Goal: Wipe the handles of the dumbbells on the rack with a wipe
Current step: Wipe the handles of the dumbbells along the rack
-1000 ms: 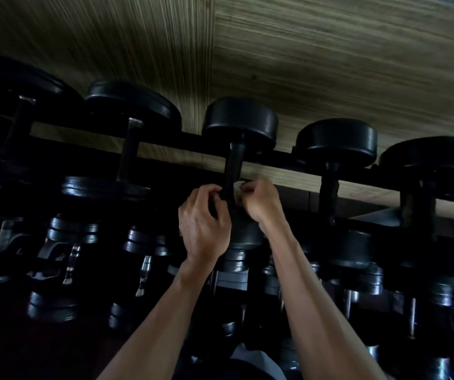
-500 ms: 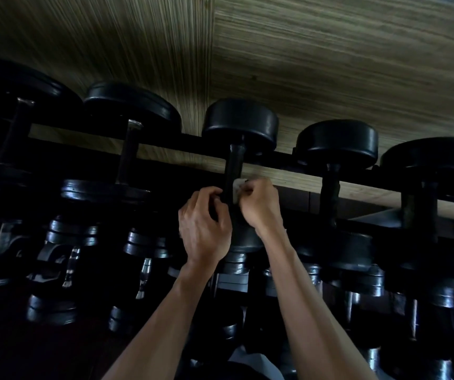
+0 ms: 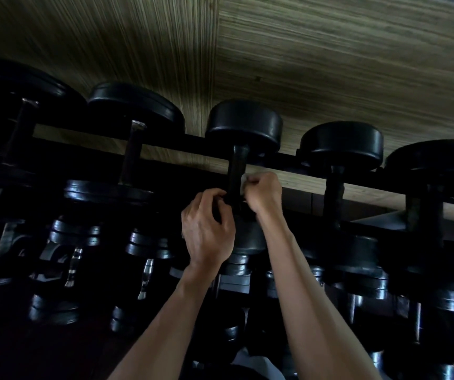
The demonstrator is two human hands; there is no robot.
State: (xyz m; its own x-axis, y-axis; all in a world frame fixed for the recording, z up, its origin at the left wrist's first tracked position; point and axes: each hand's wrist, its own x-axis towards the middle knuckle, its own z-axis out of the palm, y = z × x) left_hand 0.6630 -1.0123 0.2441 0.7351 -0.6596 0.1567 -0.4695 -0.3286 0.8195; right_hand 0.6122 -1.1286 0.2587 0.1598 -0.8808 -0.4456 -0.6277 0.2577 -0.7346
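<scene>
Gripped handle (image 3: 235, 174) of middle dumbbell (image 3: 243, 123) with both: left hand (image 3: 206, 231) curled round lower part, right hand (image 3: 263, 192) just beside, pinching white wipe (image 3: 243, 180) against shaft. Risked: wipe slipping from pinch, dropping behind rack (image 3: 165, 142); far side of handle likely missed.

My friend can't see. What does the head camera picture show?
Two bare hands, left hand and right hand, grip the dark handle of a black round-ended dumbbell on a black metal rack, the right pinching a small white wipe.

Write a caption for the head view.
Both hands work a white wipe around one dumbbell handle on the rack.
</scene>
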